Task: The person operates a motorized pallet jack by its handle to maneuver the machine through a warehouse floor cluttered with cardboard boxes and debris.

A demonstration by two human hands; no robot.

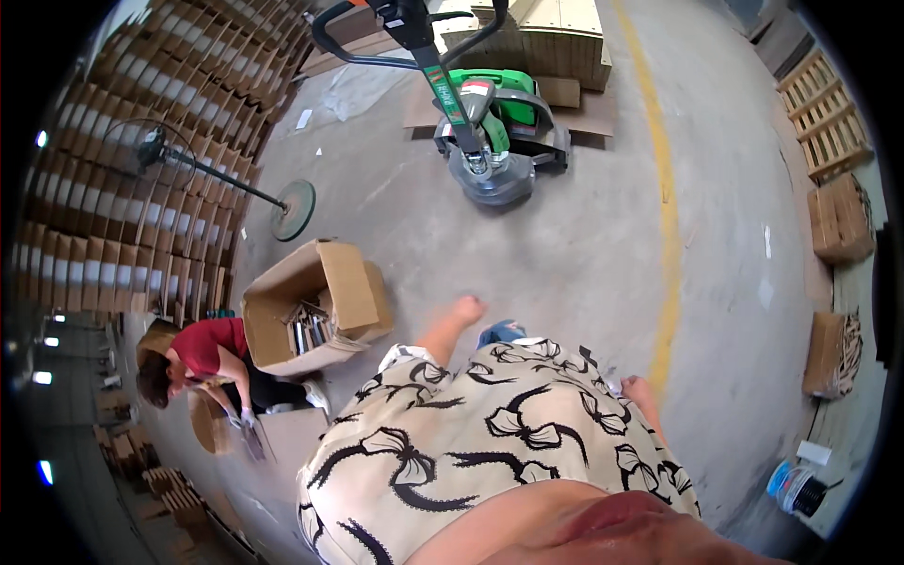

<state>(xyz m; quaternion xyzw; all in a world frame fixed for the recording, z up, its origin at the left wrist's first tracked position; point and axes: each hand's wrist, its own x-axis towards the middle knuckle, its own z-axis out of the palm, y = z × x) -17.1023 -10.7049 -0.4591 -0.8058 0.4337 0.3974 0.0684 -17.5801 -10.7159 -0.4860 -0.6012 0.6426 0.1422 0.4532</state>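
Observation:
My left hand [468, 309] swings in front of my body, a little smeared, its fingers curled in with nothing showing in them. It is nearest to the open cardboard box [372, 299] on the floor at left, though apart from it. Flat strip-like pieces [309, 326] lie inside that box. At my right side, my right hand [638, 388] hangs by the patterned shirt [527, 414] with its fingers curled. A small pale patch shows beside it; I cannot make out whether the hand holds it.
A green-and-grey pallet truck [490, 141] stands ahead, before a wooden crate [565, 47]. Left are a fan base [294, 209], stacked cardboard [122, 217] and a crouching person [209, 356] in red. A yellow line [670, 235], a pallet [824, 113] and boxes [838, 218] are at right.

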